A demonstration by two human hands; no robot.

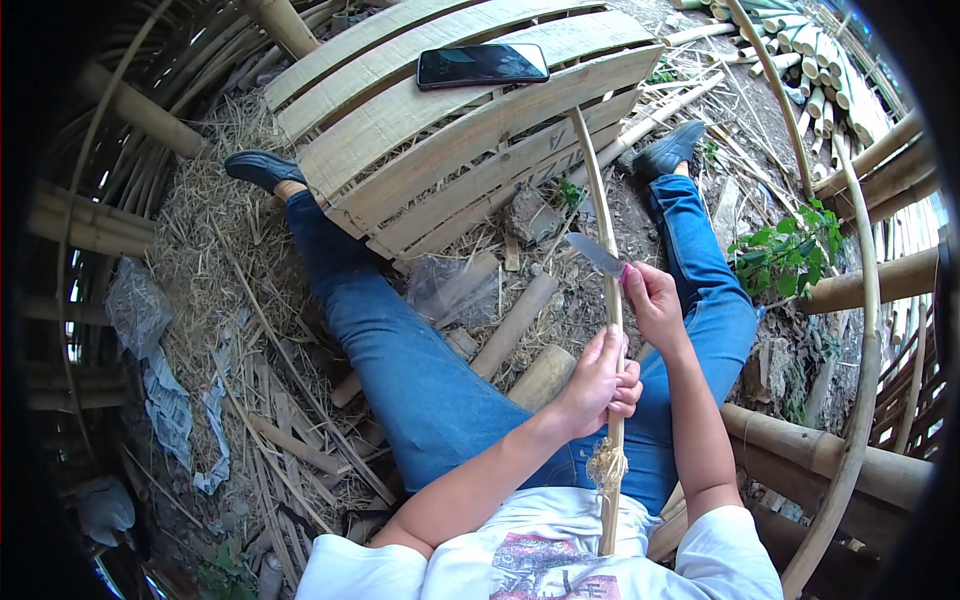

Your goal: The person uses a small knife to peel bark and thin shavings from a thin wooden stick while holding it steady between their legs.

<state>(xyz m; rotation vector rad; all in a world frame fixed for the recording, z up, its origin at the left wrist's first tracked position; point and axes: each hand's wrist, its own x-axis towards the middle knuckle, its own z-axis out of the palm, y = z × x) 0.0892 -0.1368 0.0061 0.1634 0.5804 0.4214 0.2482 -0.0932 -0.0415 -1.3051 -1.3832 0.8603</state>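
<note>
A long, pale wooden stick (603, 215), perhaps split bamboo, runs upright through the view from the crate's side down to my shirt. My left hand (600, 385) is wrapped round it below its middle. A rough, fibrous knot (607, 465) bulges from the stick just under that hand. Above it, my right hand (655, 305) is closed on a knife with a pinkish handle, mostly hidden in the fingers. The knife's blade (596, 255) points up and left across the stick; whether its edge touches the wood, I cannot tell.
A slatted wooden crate (400, 150) stands between my feet, with a dark phone (482, 66) on top. Cut bamboo pieces (515, 325) and straw (215, 240) litter the ground. Bamboo rails (840, 455) flank my right side. Stacked poles (820, 75) lie far right, beyond a leafy plant (790, 250).
</note>
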